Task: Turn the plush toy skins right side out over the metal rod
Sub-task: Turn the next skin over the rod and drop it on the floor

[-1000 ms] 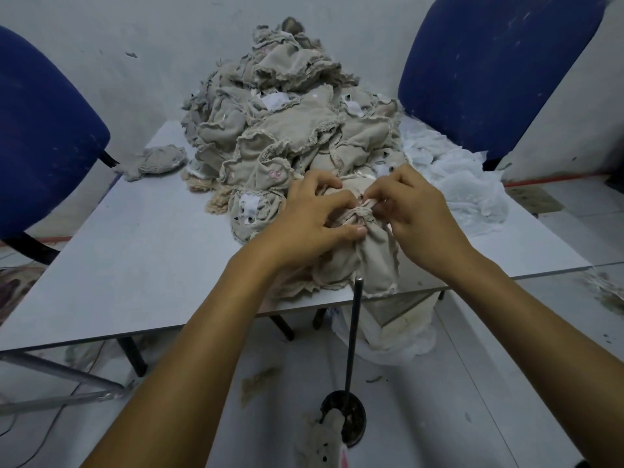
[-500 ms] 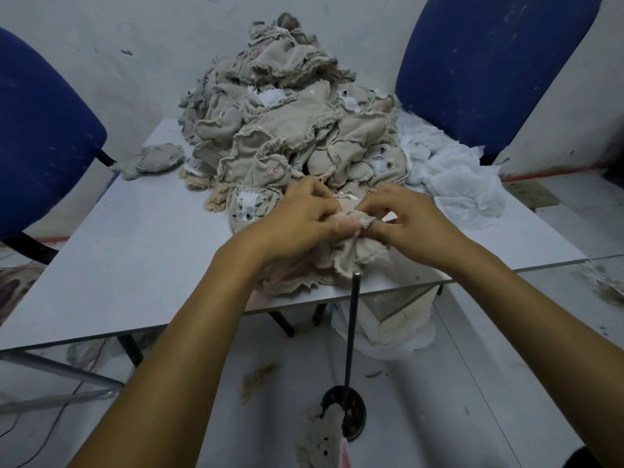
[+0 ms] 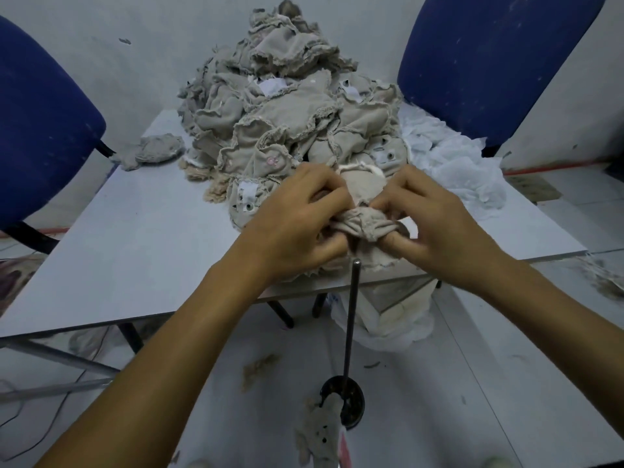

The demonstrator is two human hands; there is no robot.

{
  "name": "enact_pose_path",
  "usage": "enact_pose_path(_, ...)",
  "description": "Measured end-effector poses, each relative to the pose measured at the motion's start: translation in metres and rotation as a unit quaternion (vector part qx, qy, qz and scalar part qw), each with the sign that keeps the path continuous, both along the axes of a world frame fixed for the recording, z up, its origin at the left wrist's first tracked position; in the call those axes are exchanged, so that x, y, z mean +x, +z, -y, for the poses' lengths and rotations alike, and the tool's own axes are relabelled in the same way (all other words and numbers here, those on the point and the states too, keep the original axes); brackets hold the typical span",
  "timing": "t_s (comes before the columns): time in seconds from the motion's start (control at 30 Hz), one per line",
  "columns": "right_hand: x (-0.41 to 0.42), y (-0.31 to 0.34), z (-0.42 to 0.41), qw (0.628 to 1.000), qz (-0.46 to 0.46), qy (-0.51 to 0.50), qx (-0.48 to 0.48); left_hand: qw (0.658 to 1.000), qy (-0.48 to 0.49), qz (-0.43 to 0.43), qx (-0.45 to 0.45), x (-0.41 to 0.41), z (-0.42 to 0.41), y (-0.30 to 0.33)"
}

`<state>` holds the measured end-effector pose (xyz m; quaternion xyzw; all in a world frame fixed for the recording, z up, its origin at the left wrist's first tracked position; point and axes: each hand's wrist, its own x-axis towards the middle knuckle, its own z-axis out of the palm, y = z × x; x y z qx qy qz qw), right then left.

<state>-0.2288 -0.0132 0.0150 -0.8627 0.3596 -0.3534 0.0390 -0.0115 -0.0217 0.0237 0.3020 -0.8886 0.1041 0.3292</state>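
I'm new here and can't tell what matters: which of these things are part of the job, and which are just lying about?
Part of the job:
- beige skin, gripped by left hand and right hand
- metal rod on its round base
- pile of skins on the table

Lying about:
- two blue chairs
- white fabric
- plush toy on the floor

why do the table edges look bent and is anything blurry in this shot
Head view: the wide-angle lens bows the table edges and splays the blue chairs outward. Head view: light is dim, flat and bluish, with no glare. Head view: the right hand, left hand and the skin they grip are slightly motion-soft; the metal rod stays fairly sharp.
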Motion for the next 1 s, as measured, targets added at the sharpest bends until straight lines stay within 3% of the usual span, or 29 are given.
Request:
enact_pose_path(0.13, 0.008, -0.015, -0.026, 0.989, -0.020, -0.038, -0.141, 0.995, -0.013, -0.013, -0.096, 0.001, -0.018, -0.011)
enact_pose_path(0.27, 0.007, -0.019, -0.039, 0.980, -0.026, -0.036, -0.195, 0.991, -0.028, -0.021, -0.126, -0.004, -0.030, -0.021)
enact_pose_path(0.7, 0.003, -0.099, -0.050, 0.998, -0.050, 0.013, -0.033, 0.999, -0.005, -0.038, 0.019, 0.002, -0.053, -0.114)
enact_pose_path(0.87, -0.003, -0.072, -0.046, 0.996, -0.055, 0.023, -0.064, 0.999, -0.031, -0.019, -0.018, 0.005, -0.048, -0.082)
enact_pose_path(1.0, 0.005, -0.034, -0.034, 0.996, 0.038, -0.008, -0.081, 0.996, -0.057, -0.073, 0.013, 0.005, -0.035, -0.032)
